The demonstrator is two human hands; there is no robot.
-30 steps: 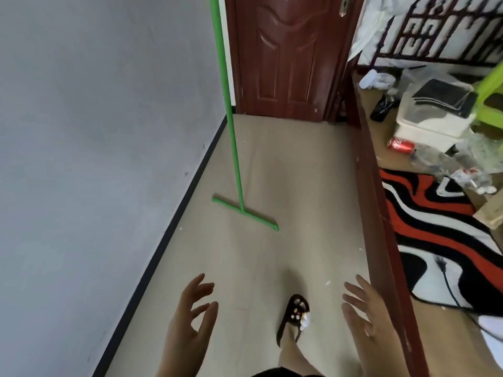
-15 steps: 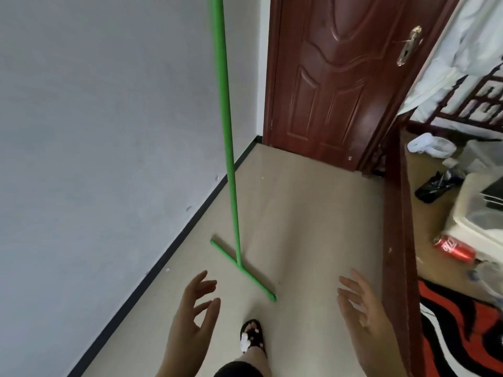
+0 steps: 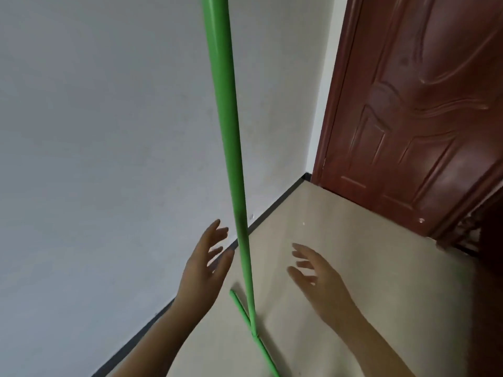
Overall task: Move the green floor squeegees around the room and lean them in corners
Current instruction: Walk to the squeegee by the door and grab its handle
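Squeegee [image 3: 239, 213] stands near-upright by the grey wall [image 3: 95, 159], blade on the floor [image 3: 340, 240], its pole rising between both empty, spread hands, the left hand [image 3: 202, 270] nearly touching, the right hand [image 3: 321, 278] farther off.

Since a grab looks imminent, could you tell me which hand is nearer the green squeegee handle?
Left. The left hand is just beside the squeegee handle; the right hand is farther off, both open.
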